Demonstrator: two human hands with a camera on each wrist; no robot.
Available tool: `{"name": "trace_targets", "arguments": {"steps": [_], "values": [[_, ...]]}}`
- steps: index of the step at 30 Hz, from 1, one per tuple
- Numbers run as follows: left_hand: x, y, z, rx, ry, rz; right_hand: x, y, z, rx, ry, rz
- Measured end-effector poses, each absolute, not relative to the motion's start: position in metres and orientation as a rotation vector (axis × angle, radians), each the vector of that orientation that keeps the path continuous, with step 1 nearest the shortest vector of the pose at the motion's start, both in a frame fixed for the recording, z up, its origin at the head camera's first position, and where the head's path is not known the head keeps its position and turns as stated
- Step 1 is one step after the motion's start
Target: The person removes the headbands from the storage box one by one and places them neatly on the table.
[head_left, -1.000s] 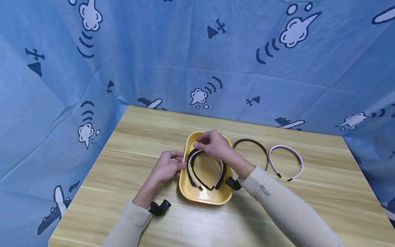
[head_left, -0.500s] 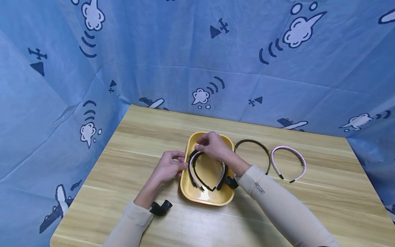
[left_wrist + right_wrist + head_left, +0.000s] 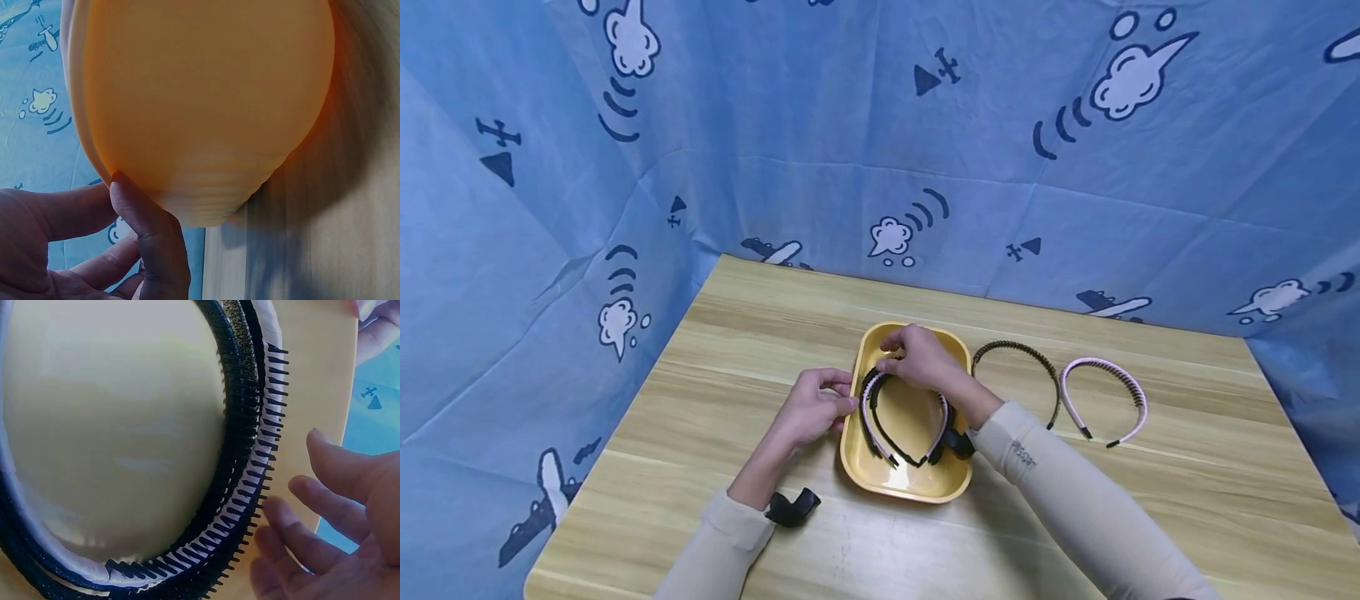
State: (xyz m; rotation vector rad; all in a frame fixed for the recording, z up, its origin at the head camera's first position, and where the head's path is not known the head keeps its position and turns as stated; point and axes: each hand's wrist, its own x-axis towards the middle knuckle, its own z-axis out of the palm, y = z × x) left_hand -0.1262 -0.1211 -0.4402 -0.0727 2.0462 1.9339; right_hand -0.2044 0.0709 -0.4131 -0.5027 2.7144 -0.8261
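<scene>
A yellow plastic tray [image 3: 904,497] stands on the wooden table with several hairbands nested inside it. A pale pink hairband with black teeth [image 3: 240,503] lies against a black hairband [image 3: 240,394]. At the tray's left side, my left hand [image 3: 808,408] pinches the rim between thumb and finger, seen closely in the left wrist view. My right hand [image 3: 921,357] reaches over the tray's far end, its fingers loosely bent and spread. In the right wrist view, its fingertips [image 3: 278,512] are at the teeth along the hairbands' outer edge; whether they touch is unclear. Nothing is gripped there.
To the right of the tray a dark brown braided hairband [image 3: 1009,343] lies on the table [image 3: 1187,433]. Beside it is another pink hairband with dark teeth [image 3: 1090,361]. A blue patterned cloth [image 3: 820,108] hangs behind the table and along its left side.
The head view has shifted slightly. My right thumb and forefinger are a little farther apart over the tray's far end. The left hand stays on the rim, and the hairbands lie as before.
</scene>
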Motion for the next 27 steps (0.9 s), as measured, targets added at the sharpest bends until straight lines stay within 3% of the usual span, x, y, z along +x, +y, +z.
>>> {"name": "trace_targets", "arguments": {"steps": [9,27], "values": [[-0.1260,-0.1213,-0.4409,-0.079,2.045,1.937,-0.2029,0.0679,-0.4174,-0.489,2.741,-0.620],[-0.1261,-0.1217,-0.4410,-0.064,2.032,1.942,-0.2012,0.0640,-0.4181,-0.630,2.719,-0.834]]}}
